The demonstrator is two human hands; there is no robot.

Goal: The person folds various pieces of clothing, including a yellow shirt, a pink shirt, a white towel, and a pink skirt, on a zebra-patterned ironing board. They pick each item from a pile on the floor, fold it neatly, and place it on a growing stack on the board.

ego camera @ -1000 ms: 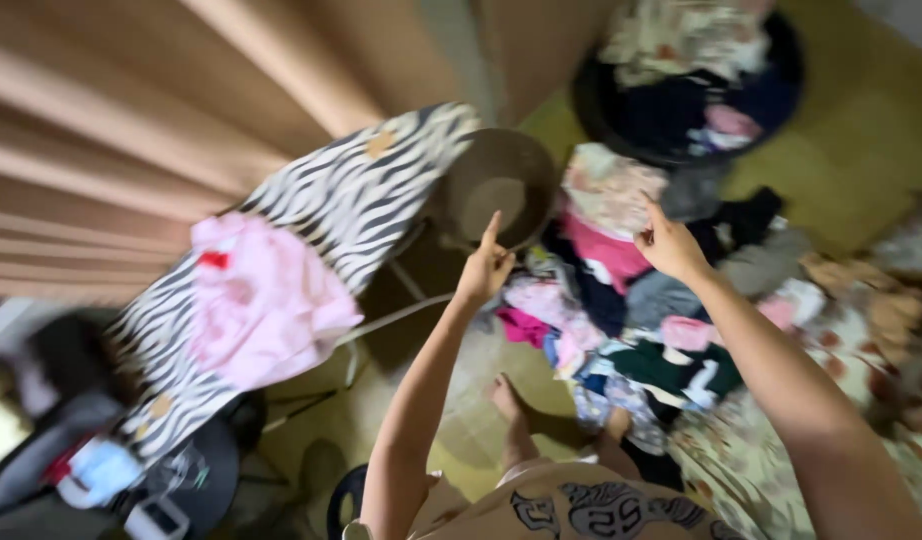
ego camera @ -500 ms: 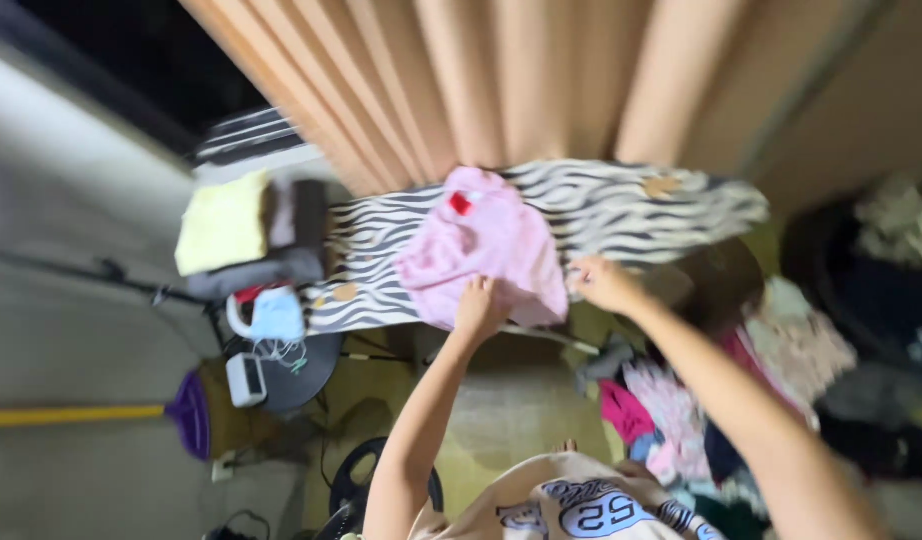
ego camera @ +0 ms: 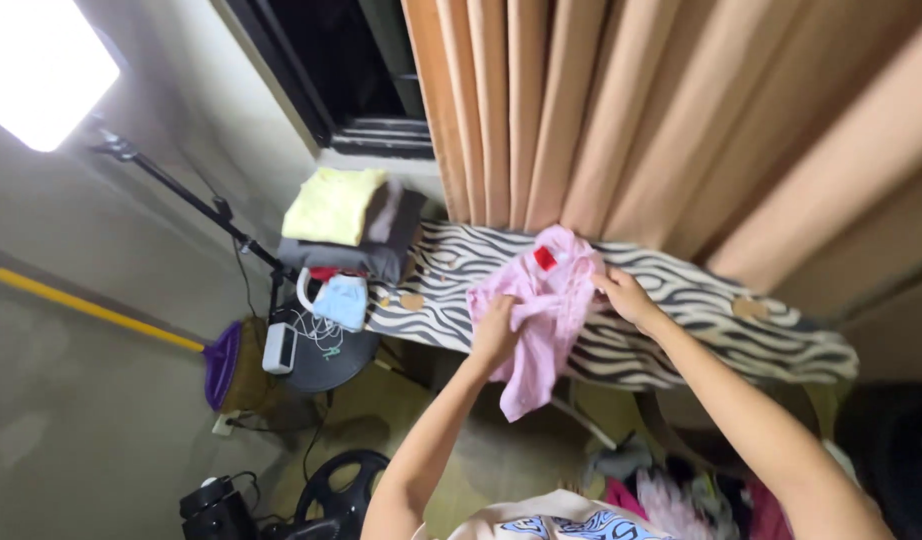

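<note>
A pink garment (ego camera: 546, 305) with a red label lies bunched on a zebra-striped ironing board (ego camera: 681, 320) and hangs over its near edge. My left hand (ego camera: 497, 333) grips the garment's near side, fingers closed in the cloth. At its far right edge, my right hand (ego camera: 626, 296) pinches the fabric on the board.
Folded yellow and grey clothes (ego camera: 346, 215) are stacked at the board's left end, beside a pale blue iron (ego camera: 336, 298) on a dark round stand. Beige curtains (ego camera: 621, 110) hang behind. A purple broom (ego camera: 216, 360) and a light stand (ego camera: 181, 195) are at the left; loose clothes (ego camera: 671, 495) lie on the floor.
The view swung left from the clothes pile on the floor to the ironing board. Both hands reached the pink garment and took hold, gathering it up from its flat spread.
</note>
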